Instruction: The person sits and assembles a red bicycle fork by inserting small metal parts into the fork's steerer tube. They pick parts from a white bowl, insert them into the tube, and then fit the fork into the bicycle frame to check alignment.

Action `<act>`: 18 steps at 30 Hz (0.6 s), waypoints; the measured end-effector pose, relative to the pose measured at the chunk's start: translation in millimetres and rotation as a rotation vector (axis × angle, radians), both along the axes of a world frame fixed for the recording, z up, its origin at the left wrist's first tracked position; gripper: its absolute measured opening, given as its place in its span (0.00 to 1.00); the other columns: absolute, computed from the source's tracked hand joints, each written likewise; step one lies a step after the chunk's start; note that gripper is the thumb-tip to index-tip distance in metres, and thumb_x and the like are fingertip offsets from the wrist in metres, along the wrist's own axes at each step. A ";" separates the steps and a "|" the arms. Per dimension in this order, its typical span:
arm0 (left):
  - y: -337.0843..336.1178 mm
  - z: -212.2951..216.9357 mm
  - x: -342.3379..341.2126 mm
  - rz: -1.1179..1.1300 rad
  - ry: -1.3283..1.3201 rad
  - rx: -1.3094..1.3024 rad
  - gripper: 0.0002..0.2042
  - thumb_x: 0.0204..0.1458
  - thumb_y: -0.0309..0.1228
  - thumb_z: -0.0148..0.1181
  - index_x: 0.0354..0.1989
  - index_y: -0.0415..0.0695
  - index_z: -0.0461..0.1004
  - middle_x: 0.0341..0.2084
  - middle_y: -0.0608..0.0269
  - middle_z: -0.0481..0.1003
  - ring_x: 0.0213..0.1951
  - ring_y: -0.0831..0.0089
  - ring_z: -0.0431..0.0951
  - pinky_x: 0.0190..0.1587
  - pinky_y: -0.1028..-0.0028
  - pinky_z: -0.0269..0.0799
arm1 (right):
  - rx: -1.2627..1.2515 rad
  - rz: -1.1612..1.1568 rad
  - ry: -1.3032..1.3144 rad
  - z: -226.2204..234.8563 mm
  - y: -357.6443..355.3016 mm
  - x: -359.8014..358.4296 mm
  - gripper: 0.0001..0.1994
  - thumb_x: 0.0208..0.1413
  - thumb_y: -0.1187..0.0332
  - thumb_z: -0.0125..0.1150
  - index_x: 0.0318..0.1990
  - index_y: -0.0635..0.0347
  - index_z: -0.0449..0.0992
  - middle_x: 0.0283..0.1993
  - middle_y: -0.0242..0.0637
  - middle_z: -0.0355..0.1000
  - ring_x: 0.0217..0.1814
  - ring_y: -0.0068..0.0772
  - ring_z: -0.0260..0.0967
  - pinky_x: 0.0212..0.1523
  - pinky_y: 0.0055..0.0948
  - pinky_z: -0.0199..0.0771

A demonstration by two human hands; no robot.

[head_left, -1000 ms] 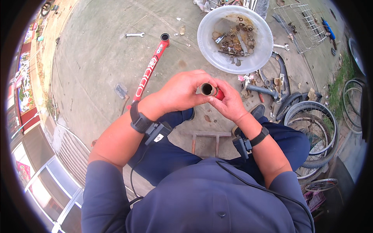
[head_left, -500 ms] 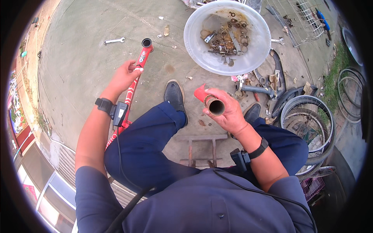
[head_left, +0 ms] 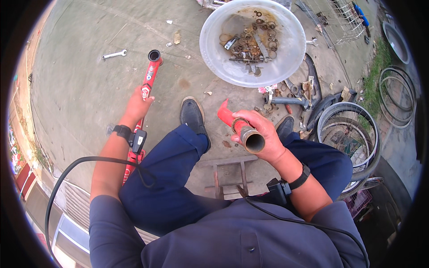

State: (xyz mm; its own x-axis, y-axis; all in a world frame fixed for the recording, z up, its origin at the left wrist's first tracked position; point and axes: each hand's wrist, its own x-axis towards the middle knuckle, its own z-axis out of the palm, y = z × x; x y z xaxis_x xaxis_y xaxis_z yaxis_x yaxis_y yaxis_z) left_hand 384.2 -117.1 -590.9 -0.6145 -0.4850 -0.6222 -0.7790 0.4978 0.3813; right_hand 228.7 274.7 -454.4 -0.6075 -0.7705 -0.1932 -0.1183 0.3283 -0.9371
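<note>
My left hand (head_left: 137, 107) is closed around the tube of a red bicycle frame (head_left: 150, 76) with white markings. The frame stands along my left leg, its round open end up and away from me; my arm and leg hide parts of it. In front of my right knee, my right hand (head_left: 263, 134) grips a red bicycle fork (head_left: 226, 115) by its bare metal steerer tube. The tube's open end points toward me, and the red part juts up and left. A bearing ring (head_left: 240, 123) sits around the steerer beside my fingers.
A translucent basin (head_left: 210, 53) of rusty small parts stands ahead. One wrench (head_left: 114, 54) lies at the far left. Loose metal parts (head_left: 292, 102) and bicycle wheels (head_left: 318, 129) are on the right. A low metal stool (head_left: 230, 176) is between my legs, and a black cable (head_left: 67, 172) loops past my left arm.
My left hand has slid a little down the frame tube and closed around it. My right hand has tilted the fork, showing more of the steerer's side. The whole view has shifted slightly.
</note>
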 end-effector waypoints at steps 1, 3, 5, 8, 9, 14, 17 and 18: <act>1.8 -1.7 0.7 -0.009 -0.018 -0.027 0.28 0.55 0.36 0.69 0.60 0.38 0.66 0.47 0.38 0.79 0.50 0.44 0.80 0.52 0.55 0.75 | 0.015 0.003 -0.009 0.7 -0.6 0.7 0.29 0.48 0.69 0.76 0.60 0.50 0.75 0.46 0.36 0.76 0.43 0.40 0.72 0.46 0.35 0.74; 2.4 -4.4 1.1 -0.020 -0.035 -0.060 0.28 0.54 0.35 0.69 0.60 0.38 0.66 0.47 0.38 0.78 0.50 0.42 0.80 0.52 0.54 0.75 | 0.022 0.011 -0.014 1.4 -2.2 1.8 0.29 0.48 0.69 0.75 0.60 0.51 0.75 0.45 0.37 0.76 0.44 0.41 0.72 0.47 0.35 0.74; 1.7 -6.7 1.9 -0.028 -0.045 -0.071 0.28 0.54 0.33 0.69 0.60 0.38 0.65 0.47 0.37 0.78 0.50 0.41 0.79 0.52 0.53 0.75 | 0.009 0.009 -0.007 1.8 -3.4 3.4 0.29 0.48 0.69 0.75 0.61 0.51 0.75 0.46 0.37 0.76 0.44 0.41 0.72 0.47 0.35 0.74; 1.2 -7.5 3.5 -0.064 -0.038 -0.096 0.28 0.54 0.33 0.68 0.61 0.38 0.64 0.47 0.36 0.78 0.51 0.41 0.79 0.53 0.52 0.75 | 0.013 0.012 -0.008 2.5 -3.3 5.2 0.29 0.50 0.70 0.74 0.61 0.50 0.75 0.44 0.37 0.75 0.44 0.41 0.72 0.47 0.35 0.74; 0.9 -7.3 2.7 -0.083 -0.043 -0.099 0.28 0.54 0.33 0.68 0.61 0.38 0.64 0.47 0.36 0.78 0.51 0.41 0.79 0.53 0.52 0.75 | 0.031 0.019 -0.018 2.3 -3.0 5.1 0.29 0.50 0.69 0.74 0.62 0.50 0.75 0.44 0.37 0.74 0.44 0.40 0.72 0.46 0.35 0.74; 5.5 6.3 3.1 -0.128 -0.008 -0.190 0.27 0.54 0.32 0.67 0.59 0.37 0.65 0.42 0.37 0.79 0.47 0.39 0.80 0.50 0.51 0.76 | 0.036 0.022 -0.020 0.8 -4.9 6.1 0.29 0.50 0.69 0.79 0.60 0.52 0.74 0.43 0.36 0.75 0.43 0.37 0.72 0.47 0.34 0.73; 5.5 25.2 3.5 -0.104 -0.031 -0.166 0.29 0.54 0.32 0.66 0.63 0.37 0.63 0.47 0.37 0.78 0.50 0.40 0.80 0.53 0.51 0.75 | 0.013 -0.023 -0.129 3.5 -8.9 8.4 0.28 0.51 0.69 0.78 0.60 0.54 0.73 0.45 0.36 0.75 0.46 0.38 0.73 0.50 0.34 0.74; 5.4 33.1 5.2 -0.107 -0.029 -0.142 0.29 0.54 0.31 0.66 0.63 0.37 0.63 0.47 0.37 0.78 0.50 0.40 0.80 0.53 0.51 0.75 | -0.015 -0.025 -0.107 4.6 -11.1 9.3 0.28 0.52 0.69 0.78 0.60 0.54 0.73 0.46 0.36 0.76 0.47 0.37 0.73 0.51 0.33 0.74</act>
